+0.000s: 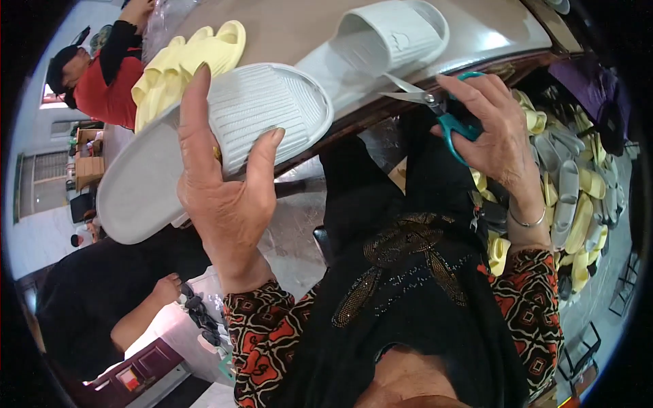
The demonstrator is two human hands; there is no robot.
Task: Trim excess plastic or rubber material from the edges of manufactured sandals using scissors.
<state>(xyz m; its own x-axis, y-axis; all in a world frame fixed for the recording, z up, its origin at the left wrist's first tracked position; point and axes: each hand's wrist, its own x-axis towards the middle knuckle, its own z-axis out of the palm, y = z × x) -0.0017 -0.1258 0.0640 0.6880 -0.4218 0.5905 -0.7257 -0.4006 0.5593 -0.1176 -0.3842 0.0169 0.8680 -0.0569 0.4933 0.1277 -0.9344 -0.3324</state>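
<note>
Grey ridged slipper point(255, 102), one: left of centre in the upper half of the frame, tilted, strap to the right, heel toward the left; overlaps the counter's edge in view.
Left hand point(228, 204): gripping that slipper, thumb on the strap, one finger stretched upward; remaining fingers hidden.
Scissors point(430, 99), teal-handled, one: upper right of centre, blades parted, pointing left.
Right hand point(500, 129): curled around the scissors' handles.
Second grey slipper point(411, 37), one: upper centre, on the counter point(292, 24).
Yellow slippers point(221, 51), several: upper left, on the counter, side by side.
Heaped slippers point(568, 187), yellow and grey: right.
Person in red and black point(109, 88): upper left.
</note>
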